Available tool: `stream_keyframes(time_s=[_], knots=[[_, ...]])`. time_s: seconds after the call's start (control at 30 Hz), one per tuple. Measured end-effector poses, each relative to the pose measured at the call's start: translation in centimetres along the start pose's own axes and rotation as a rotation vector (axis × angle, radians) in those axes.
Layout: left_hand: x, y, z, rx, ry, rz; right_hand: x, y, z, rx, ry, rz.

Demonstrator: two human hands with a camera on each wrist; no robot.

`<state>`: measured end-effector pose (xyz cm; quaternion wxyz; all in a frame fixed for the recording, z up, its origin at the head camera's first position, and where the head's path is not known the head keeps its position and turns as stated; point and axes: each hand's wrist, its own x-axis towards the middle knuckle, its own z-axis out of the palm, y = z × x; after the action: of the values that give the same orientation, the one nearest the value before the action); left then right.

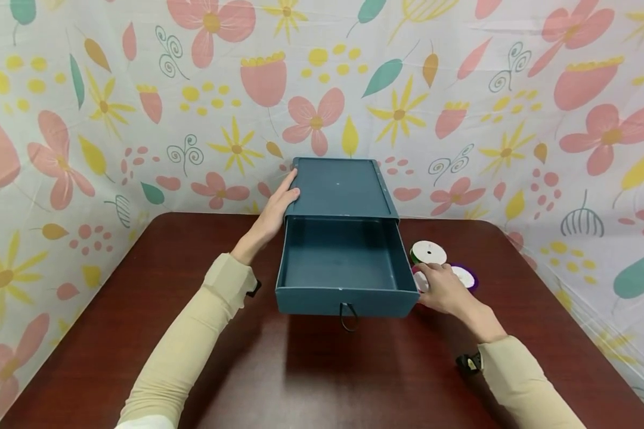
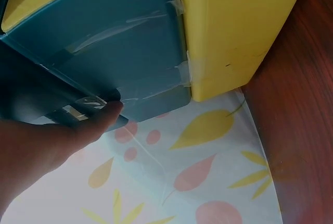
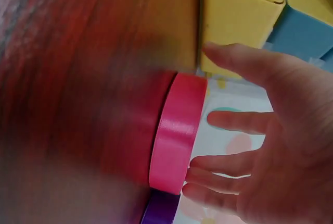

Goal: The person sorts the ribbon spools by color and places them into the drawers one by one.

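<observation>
A dark blue-green drawer cabinet (image 1: 338, 187) stands on the table with its top drawer (image 1: 311, 302) pulled out, its inside bare. My left hand (image 1: 273, 211) rests along the cabinet's upper left side, thumb on the top edge; in the left wrist view its thumb lies against the blue-green wall. To the right of the drawer, my right hand (image 1: 445, 289) reaches down over a pink ribbon spool (image 3: 179, 133). Its fingers are spread, with fingertips right at the spool's edge. Close by lie a white-faced spool with green ribbon (image 1: 429, 252) and a purple ribbon spool (image 1: 466, 277).
Below the blue-green unit sits a yellow one (image 2: 229, 41), with clear tape at the seam. The dark red-brown table (image 1: 220, 369) runs back to a flower-printed cloth (image 1: 322, 71). A black loop pull (image 1: 347, 319) hangs from the drawer front.
</observation>
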<state>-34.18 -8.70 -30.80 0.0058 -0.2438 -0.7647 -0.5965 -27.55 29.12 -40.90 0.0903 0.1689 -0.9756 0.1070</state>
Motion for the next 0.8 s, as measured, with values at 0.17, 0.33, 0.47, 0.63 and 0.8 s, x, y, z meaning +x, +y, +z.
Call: stream_keyframes(time_s=[0.17, 0.33, 0.47, 0.63, 0.8], knots=[[0.10, -0.28, 0.13, 0.009, 0.012, 0.023, 0.24, 0.02, 0.36, -0.033, 0.007, 0.042], [-0.01, -0.33, 0.26, 0.008, 0.008, 0.018, 0.12, 0.02, 0.41, -0.025, -0.022, 0.075], [-0.07, -0.31, 0.26, 0.004, 0.008, 0.019, -0.10, -0.05, 0.33, 0.012, -0.049, 0.078], [0.04, -0.38, 0.18, -0.008, 0.011, 0.022, -0.10, 0.10, 0.23, 0.028, -0.046, 0.038], [0.06, -0.32, 0.13, -0.019, 0.005, 0.013, -0.05, 0.12, 0.05, 0.092, -0.034, 0.002]])
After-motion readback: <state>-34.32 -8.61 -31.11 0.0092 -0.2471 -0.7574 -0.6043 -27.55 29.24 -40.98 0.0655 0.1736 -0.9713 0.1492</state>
